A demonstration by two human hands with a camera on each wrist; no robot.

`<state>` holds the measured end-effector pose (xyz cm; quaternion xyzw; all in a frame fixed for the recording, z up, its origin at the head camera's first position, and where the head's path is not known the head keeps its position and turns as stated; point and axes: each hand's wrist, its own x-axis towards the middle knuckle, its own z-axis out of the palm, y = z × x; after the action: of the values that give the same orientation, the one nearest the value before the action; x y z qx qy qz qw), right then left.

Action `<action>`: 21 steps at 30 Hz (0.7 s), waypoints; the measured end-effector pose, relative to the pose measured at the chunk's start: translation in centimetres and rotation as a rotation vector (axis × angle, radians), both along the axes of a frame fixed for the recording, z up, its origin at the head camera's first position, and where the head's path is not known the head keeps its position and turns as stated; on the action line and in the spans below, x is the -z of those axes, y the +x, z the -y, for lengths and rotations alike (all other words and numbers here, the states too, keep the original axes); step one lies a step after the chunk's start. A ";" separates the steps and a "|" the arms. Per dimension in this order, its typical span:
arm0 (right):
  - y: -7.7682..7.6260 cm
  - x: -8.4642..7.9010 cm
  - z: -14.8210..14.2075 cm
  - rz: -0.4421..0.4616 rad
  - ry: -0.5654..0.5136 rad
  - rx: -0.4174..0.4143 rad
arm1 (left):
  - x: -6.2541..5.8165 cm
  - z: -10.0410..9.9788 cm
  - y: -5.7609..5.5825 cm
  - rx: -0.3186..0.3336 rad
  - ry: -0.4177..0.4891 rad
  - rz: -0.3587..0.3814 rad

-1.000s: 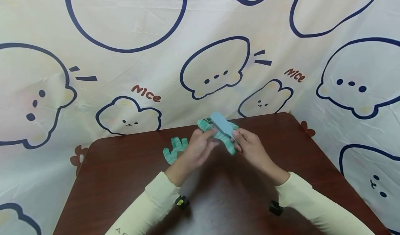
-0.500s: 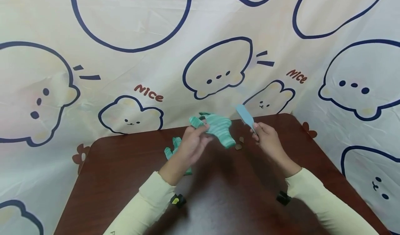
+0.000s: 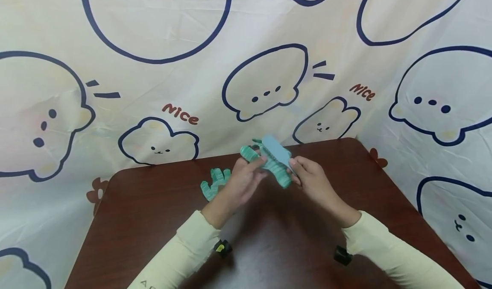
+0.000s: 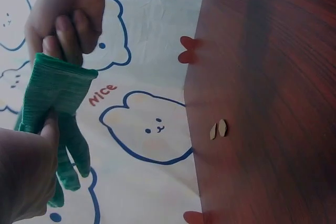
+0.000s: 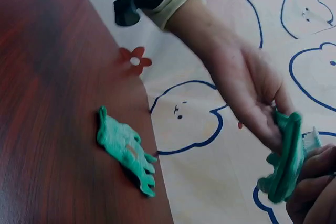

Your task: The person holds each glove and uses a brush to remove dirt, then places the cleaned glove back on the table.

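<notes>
My left hand (image 3: pixel 243 184) pinches a green striped knitted glove (image 3: pixel 282 178), held up above the far part of the table. A light blue brush (image 3: pixel 275 149) lies against the glove, its flat back facing up and its handle gripped by my right hand (image 3: pixel 313 178). Pale bristles (image 5: pixel 311 139) show beside the glove in the right wrist view. The left wrist view has the glove's cuff (image 4: pixel 60 85) spread between both hands, with its fingers hanging down; the brush is hidden there. A second green glove (image 5: pixel 116 139) with a brown patch lies on the table.
Two small brown pieces (image 4: pixel 222 128) lie on the dark wooden table (image 3: pixel 146 220). A pale cloth (image 3: pixel 207 88) printed with cartoon animals rises behind the table and along its sides. Black wrist cameras (image 3: pixel 343 255) hang under the cuffs of both sleeves.
Half a second ago the brush was off the glove, out to the right; my right hand has brought it back leftward onto the glove. The left hand keeps its hold, with the glove slightly turned.
</notes>
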<state>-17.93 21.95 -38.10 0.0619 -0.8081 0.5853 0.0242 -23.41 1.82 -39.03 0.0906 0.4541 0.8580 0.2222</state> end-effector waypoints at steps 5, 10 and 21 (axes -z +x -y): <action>-0.3 0.1 -0.2 0.003 0.083 0.073 | -0.2 0.4 0.0 -0.009 -0.015 0.024; -0.9 0.5 -0.9 -0.007 0.105 0.090 | -0.1 0.4 0.0 -0.017 -0.023 0.057; -2.0 1.8 -4.3 0.029 0.056 0.194 | 0.3 0.9 -0.2 -0.082 0.046 0.022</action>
<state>-19.91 26.29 -39.87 -0.0245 -0.8266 0.5583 0.0672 -23.64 0.95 -39.32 0.0678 0.4350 0.8777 0.1895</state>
